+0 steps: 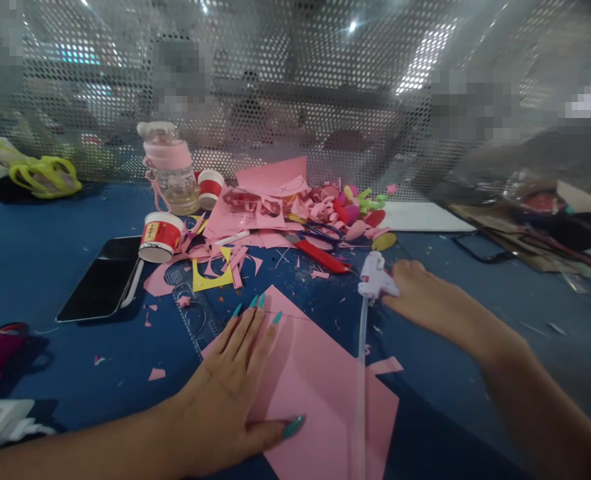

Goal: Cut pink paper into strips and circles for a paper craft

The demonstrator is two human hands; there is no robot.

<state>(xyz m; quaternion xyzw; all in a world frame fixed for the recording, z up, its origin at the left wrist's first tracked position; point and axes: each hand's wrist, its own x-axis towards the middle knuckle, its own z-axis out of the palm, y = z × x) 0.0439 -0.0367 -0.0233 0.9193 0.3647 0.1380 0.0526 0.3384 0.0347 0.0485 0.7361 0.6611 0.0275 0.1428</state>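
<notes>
My left hand (230, 380) lies flat on a sheet of pink paper (320, 373), fingers stretched forward and thumb out to the side. Its long nails are teal. To the right, my right hand (415, 290) is closed on the handle of a small white glue gun (373, 275); most of its fingers are hidden. A long translucent glue stick (361, 387) runs from the back of the gun towards me, over the right part of the sheet. Just beyond the gun lies a red-handled cutter (323, 257).
Pink paper scraps (270, 213) are heaped at the back. A clear ruler (195, 317), a phone (103, 280), paper cups (161, 237) and a pink-topped bottle (169, 167) are on the left. Perforated metal (295, 87) closes off the far side. Bags (535, 227) lie far right.
</notes>
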